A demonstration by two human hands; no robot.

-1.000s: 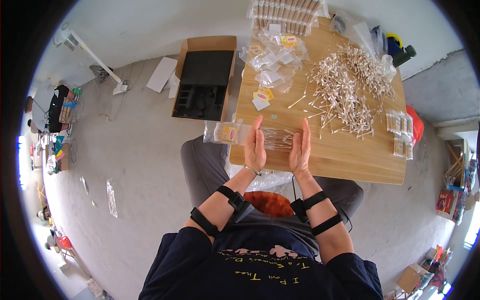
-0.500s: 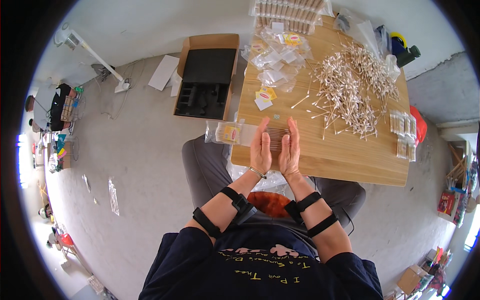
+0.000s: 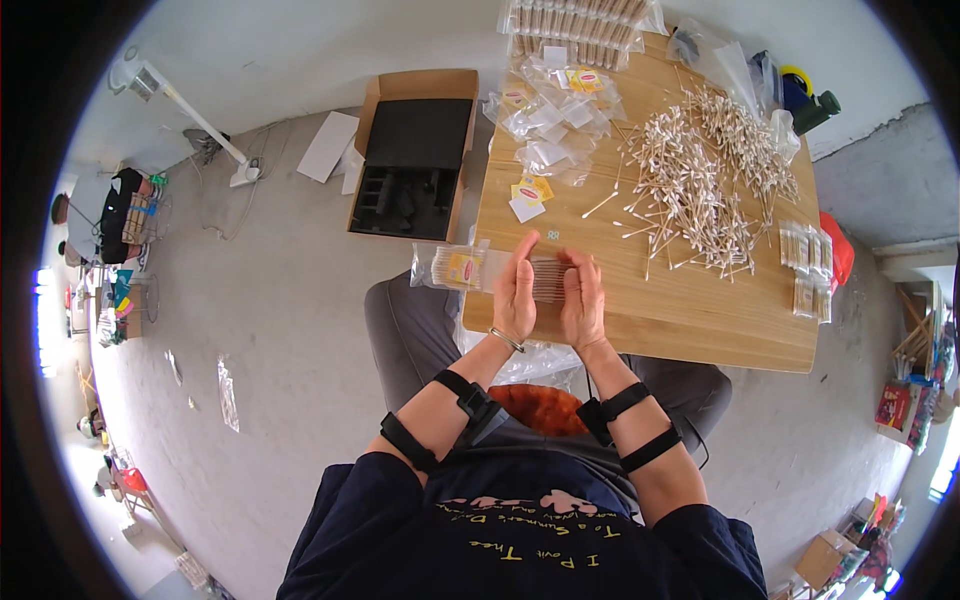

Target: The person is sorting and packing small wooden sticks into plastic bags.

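Cotton swabs lie side by side in a neat row at the table's near left edge, between my two palms. My left hand stands on edge at the row's left end, its fingers stretched out. Facing it at the right end is my right hand, fingers slightly bent and thumb up. Both palms are at the swab ends; whether they touch is hard to tell. Just left of my left hand lies a clear bag of swabs with a yellow card in it, partly over the edge.
A large loose heap of cotton swabs covers the table's right half. Empty clear bags and small cards lie at the far left, below stacked filled packs. More packs sit at the right edge. An open box stands left.
My hands have moved a little apart, showing more of the swab row. The fingers of my right hand have bent from upright, and my left hand has shifted slightly left.
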